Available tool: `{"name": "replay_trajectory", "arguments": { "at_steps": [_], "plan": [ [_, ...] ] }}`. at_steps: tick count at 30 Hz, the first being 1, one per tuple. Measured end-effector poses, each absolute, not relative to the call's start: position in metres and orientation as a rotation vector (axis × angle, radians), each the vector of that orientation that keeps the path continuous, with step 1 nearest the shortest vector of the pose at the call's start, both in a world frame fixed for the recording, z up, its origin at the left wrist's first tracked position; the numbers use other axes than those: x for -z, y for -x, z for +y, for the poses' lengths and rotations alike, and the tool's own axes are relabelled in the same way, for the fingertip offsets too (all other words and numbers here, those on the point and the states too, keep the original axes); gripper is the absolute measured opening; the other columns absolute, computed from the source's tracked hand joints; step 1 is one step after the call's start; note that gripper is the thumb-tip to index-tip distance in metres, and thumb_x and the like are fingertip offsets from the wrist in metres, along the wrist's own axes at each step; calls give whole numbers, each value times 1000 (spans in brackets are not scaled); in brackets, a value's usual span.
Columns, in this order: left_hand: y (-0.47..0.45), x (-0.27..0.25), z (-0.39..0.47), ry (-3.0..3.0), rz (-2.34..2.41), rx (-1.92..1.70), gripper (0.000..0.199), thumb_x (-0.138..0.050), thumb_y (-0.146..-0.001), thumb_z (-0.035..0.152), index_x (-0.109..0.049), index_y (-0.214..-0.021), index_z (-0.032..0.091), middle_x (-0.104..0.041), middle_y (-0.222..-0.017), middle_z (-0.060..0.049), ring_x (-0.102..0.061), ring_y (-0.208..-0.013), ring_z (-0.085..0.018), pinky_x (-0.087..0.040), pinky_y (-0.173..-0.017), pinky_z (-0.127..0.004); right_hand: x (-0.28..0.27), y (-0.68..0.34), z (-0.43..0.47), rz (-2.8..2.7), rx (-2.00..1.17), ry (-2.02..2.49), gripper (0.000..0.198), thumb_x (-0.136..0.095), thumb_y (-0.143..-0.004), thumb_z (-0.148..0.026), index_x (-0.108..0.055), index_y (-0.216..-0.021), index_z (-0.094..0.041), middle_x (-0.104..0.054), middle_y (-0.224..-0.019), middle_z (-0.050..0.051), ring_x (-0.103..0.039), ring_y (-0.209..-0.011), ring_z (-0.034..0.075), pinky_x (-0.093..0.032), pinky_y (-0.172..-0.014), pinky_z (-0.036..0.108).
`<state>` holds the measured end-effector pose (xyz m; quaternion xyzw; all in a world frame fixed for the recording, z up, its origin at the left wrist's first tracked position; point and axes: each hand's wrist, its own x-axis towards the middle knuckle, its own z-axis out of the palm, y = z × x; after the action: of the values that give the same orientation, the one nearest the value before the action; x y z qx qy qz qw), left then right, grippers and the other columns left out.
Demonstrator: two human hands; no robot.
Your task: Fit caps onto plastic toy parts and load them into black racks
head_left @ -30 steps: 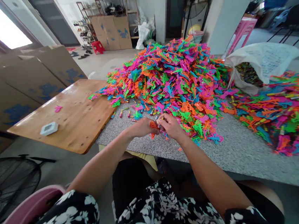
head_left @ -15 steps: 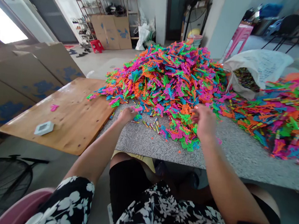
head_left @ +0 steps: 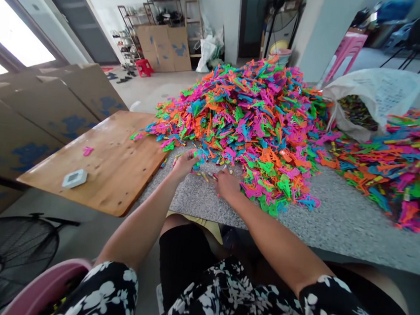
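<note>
My left hand [head_left: 184, 166] is closed at the near left edge of a big heap of small bright plastic pieces [head_left: 244, 111]. A blue-green plastic piece [head_left: 199, 157] shows at its fingertips. To its right, my right hand [head_left: 229, 183] is low over the grey speckled tabletop [head_left: 199, 196]. Its fingers are pinched on a small thin tube [head_left: 213, 176], partly hidden by them. Several more small yellow-marked tubes [head_left: 204, 177] lie between the two hands. A spill of green, pink and orange pieces [head_left: 270, 188] lies right of my right hand.
A wooden board [head_left: 121, 149] on the left carries a white device [head_left: 74, 178] and a pink piece [head_left: 88, 151]. A white sack [head_left: 390, 95] and a second heap [head_left: 412, 172] are on the right. Cardboard boxes [head_left: 62, 108], a fan [head_left: 7, 252] and a pink tub [head_left: 49, 280] stand at left.
My right hand has moved left and down from the heap's right side to the small tubes. My left hand stays at the heap's near left edge. The view has shifted slightly.
</note>
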<state>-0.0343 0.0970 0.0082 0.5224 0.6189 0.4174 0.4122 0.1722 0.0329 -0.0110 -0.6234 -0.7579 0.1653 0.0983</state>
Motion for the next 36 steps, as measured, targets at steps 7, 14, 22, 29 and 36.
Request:
{"name": "replay_trajectory", "arguments": {
  "at_steps": [7,14,22,29,36],
  "plan": [
    [24,-6,67,-1139,1301,-1122,66,-95,-58,50,-65,-109,21,-73,-88,0,-66,-70,-13,-50,-61,-23,13,-181,38,-2257,-517,1845,36,-55,-104,-31,-65,-133,-13,-65,-137,21,-67,-122,31,-53,-100,39],
    [7,7,57,-970,1301,-1173,58,-96,-55,51,-65,-91,18,-71,-80,1,-68,-69,-13,-52,-63,-24,10,-177,44,-2104,-568,1931,40,-57,-98,-22,-62,-136,-8,-72,-126,25,-70,-116,33,-54,-96,40],
    [-5,6,50,-851,1131,-1262,49,-96,-64,44,-65,-94,19,-74,-82,-1,-72,-71,-15,-55,-63,-25,17,-184,33,-1433,-1214,1262,18,-60,-94,-35,-63,-105,-21,-76,-89,3,-63,-62,15,-52,-61,27],
    [-12,-7,47,-833,1054,-1236,51,-96,-65,42,-66,-98,19,-77,-87,-3,-77,-79,-19,-58,-71,-28,14,-189,28,-1158,-1400,1002,31,-67,-87,-49,-63,-104,-23,-71,-81,-3,-51,-46,10,-38,-39,22],
    [-19,-13,43,-861,1056,-1234,56,-98,-61,44,-66,-99,18,-77,-89,-4,-77,-79,-20,-57,-70,-28,16,-196,26,-1115,-1472,909,35,-68,-86,-52,-65,-105,-23,-70,-78,-4,-53,-46,9,-37,-38,21]
  ]
}}
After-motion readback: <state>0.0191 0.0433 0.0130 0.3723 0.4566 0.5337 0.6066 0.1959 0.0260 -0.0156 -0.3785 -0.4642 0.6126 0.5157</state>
